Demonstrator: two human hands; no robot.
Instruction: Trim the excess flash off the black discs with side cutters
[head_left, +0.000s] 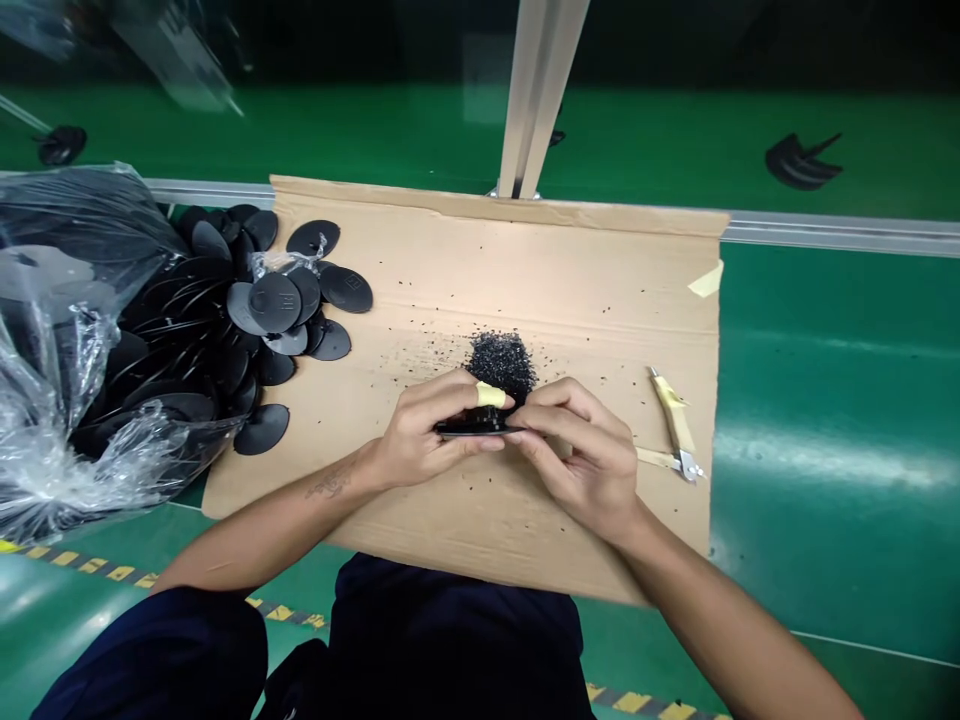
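My left hand [435, 425] grips a thin round black disc [472, 432], seen nearly edge-on over the cardboard. Yellow tape [491, 395] wraps one of its fingers. The fingers of my right hand [577, 445] are pinched together at the disc's right edge; whether a small bit is also between them is hidden. Just beyond the disc, a dark heap of small black scraps [501, 360] lies on the cardboard sheet [420, 240], with loose crumbs scattered around it.
Many black discs [274, 302] spill from a clear plastic bag [67, 400] at the left. A taped hand tool with a metal tip [677, 420] lies at the right. A metal post [540, 95] rises behind the cardboard. Green floor [832, 400] surrounds it.
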